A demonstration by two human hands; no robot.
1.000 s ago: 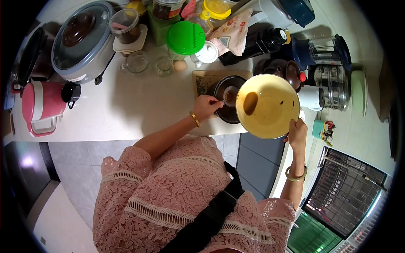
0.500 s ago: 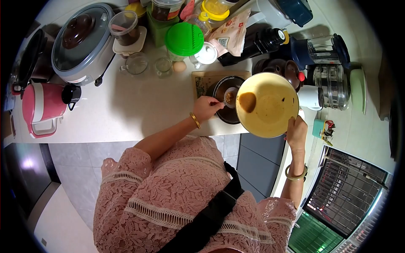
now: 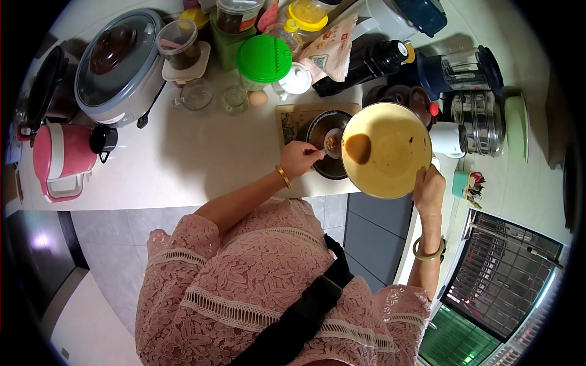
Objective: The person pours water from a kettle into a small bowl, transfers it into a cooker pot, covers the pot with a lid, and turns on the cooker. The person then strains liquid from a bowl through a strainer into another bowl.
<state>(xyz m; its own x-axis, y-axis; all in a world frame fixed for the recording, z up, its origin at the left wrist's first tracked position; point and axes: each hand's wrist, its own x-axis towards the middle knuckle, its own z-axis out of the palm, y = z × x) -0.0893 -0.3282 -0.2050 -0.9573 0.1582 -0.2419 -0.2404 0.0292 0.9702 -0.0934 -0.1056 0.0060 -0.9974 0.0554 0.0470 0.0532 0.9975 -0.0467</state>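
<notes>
My left hand [image 3: 299, 158] pinches the thin handle of a small strainer [image 3: 331, 144], which has brown bits in it. The strainer rests over the mouth of a dark round pot [image 3: 336, 170], whose inside is mostly hidden. A pan with a cream-yellow inside [image 3: 394, 161] is gripped at its near right side by my right hand [image 3: 429, 186]. It is tilted left, its rim overlapping the dark pot's right edge in view. Brown liquid [image 3: 358, 149] pools at the pan's left side, with a few dark specks elsewhere. Whether liquid is flowing out is hidden.
Under the dark pot lies a brown patterned board [image 3: 290, 119]. Behind it are an egg [image 3: 258, 98], a glass cup [image 3: 235, 100], a green-lidded jar [image 3: 264, 60] and a black bottle [image 3: 366, 66]. A brown teapot [image 3: 418, 100] and white mug [image 3: 447, 139] stand beyond the pan.
Both hands, the strainer and the tilted pan keep nearly the same positions. The view has shifted very slightly.
</notes>
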